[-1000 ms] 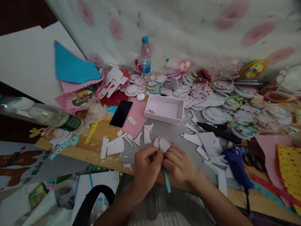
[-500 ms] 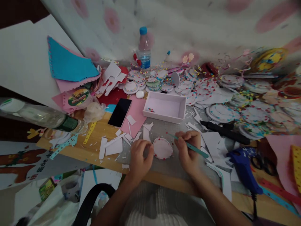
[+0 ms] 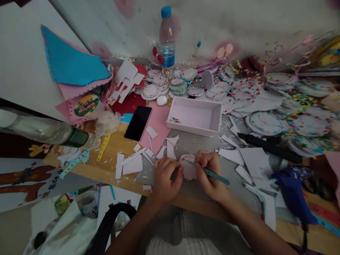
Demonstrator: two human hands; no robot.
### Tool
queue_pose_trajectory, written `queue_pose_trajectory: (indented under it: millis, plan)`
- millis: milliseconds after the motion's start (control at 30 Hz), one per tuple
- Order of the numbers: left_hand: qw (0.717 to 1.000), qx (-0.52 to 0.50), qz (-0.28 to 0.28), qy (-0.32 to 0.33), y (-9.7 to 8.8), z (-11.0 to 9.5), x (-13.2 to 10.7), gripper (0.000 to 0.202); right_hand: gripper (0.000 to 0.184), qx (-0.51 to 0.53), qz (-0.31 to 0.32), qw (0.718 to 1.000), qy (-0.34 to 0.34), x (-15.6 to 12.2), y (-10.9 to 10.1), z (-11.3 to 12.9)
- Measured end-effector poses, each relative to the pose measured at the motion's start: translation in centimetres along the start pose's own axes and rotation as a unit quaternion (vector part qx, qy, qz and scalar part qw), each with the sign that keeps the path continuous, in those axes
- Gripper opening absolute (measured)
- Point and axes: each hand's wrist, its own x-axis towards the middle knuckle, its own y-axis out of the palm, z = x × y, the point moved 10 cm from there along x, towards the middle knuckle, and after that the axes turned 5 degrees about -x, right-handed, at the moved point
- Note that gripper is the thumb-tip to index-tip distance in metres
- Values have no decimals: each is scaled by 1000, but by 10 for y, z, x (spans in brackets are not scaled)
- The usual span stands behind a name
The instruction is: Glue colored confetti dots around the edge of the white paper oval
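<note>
Along the desk edge (image 3: 188,203), one white disc (image 3: 189,172) is laid on grey matting (image 3: 195,144); teal tweezers (image 3: 217,176) are pinched slantwise over it by the right hand (image 3: 212,163), presumably for precision; the left hand (image 3: 165,179), half-curled, seemingly empty, is placed alongside, perhaps for steadying.

The tool (image 3: 216,176) is teal; the disc (image 3: 188,170) is pinkish white, red-specked at its rim. The box (image 3: 191,129) is white, the phone (image 3: 138,123) black, the glue gun (image 3: 293,194) blue, the light-blue strip (image 3: 75,164) white-dotted.
</note>
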Motion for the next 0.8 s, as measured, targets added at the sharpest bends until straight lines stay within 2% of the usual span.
queue_pose_trajectory:
  millis: [433,800]
  plan:
    - [1000,-11,0,0,0,1,-1,10,18,-63,9,998,-8,2,0,2]
    - [1000,-3,2,0,0,0,-1,11,25,-130,22,990,-56,-2,2,4]
